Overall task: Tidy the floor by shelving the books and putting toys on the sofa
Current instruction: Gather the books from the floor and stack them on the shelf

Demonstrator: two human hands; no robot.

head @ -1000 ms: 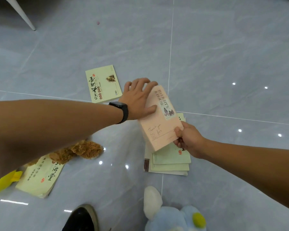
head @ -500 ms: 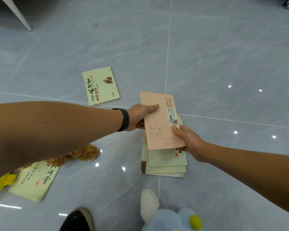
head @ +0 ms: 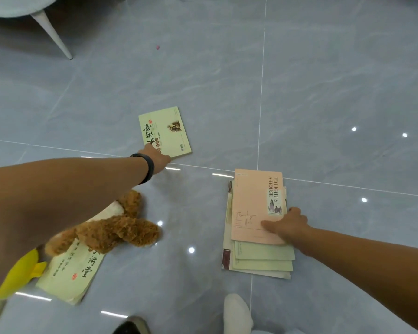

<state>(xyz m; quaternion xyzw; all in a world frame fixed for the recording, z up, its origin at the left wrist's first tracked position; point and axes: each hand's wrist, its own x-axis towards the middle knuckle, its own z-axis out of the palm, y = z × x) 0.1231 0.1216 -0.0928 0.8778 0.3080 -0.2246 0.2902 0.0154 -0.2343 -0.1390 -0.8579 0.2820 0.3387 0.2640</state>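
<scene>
A pink book [head: 253, 203] lies on top of a stack of pale green books [head: 261, 261] on the grey tiled floor. My right hand [head: 287, 225] holds the pink book at its near right corner, thumb on the cover and fingers round the edge. My left hand [head: 158, 157] reaches forward and touches the near edge of a single green book [head: 165, 131] lying flat on the floor; its fingers are hidden behind the hand. A brown plush toy [head: 121, 230] lies under my left forearm, partly on another green book [head: 70, 273].
A yellow object [head: 19, 273] sits at the lower left. A white and pale blue plush toy [head: 237, 314] and a dark shoe [head: 130, 327] are at the bottom edge. A chair leg [head: 51, 32] stands at the upper left, with a small pink scrap [head: 157, 47] beyond.
The pink book came down onto the stack, still held by my right hand. My left hand let go of it and moved forward-left to the single green book.
</scene>
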